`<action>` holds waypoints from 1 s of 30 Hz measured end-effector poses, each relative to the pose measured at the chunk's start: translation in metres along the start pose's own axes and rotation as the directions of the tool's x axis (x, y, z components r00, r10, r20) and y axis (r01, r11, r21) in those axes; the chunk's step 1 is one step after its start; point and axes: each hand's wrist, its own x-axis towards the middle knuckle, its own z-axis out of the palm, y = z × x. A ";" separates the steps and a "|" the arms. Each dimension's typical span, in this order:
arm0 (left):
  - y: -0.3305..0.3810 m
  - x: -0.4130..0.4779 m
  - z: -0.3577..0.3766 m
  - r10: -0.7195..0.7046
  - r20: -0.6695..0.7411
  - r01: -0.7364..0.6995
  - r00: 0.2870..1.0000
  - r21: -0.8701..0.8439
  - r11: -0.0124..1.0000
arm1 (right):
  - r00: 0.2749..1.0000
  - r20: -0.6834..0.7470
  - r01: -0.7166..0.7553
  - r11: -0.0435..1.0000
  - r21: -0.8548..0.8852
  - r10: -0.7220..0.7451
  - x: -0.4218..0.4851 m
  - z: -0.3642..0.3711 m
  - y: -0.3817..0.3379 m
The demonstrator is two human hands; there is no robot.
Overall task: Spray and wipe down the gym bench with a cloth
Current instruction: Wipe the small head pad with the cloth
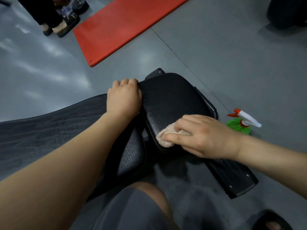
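Note:
The gym bench has a black padded seat in the middle of the view and a long black back pad running off to the left. My left hand grips the seat pad's far left edge, fingers curled over it. My right hand holds a bunched beige cloth against the seat's near right corner, thumb and fingers wrapped round it. A green spray bottle with a white and red trigger head stands on the floor to the right of the bench, apart from both hands.
A red mat lies on the grey floor beyond the bench. Another person's legs and shoes stand at the top left beside a machine base. The bench's black foot plate juts out at lower right. My knee and sandal are at the bottom.

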 end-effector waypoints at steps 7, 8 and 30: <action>0.069 -0.025 0.017 -0.029 -0.079 0.007 0.996 -0.269 0.963 | 0.996 -0.057 0.059 0.997 -0.053 -0.062 -0.015 0.016 -0.009; 0.069 -0.025 0.019 -0.058 -0.085 0.030 0.995 -0.296 0.955 | 0.996 -0.049 0.066 0.996 -0.065 -0.069 -0.020 0.013 -0.003; 0.081 -0.023 0.019 -0.104 -0.043 0.092 0.994 -0.210 0.973 | 0.926 -0.129 -0.358 0.933 -0.010 0.354 -0.047 -0.009 0.025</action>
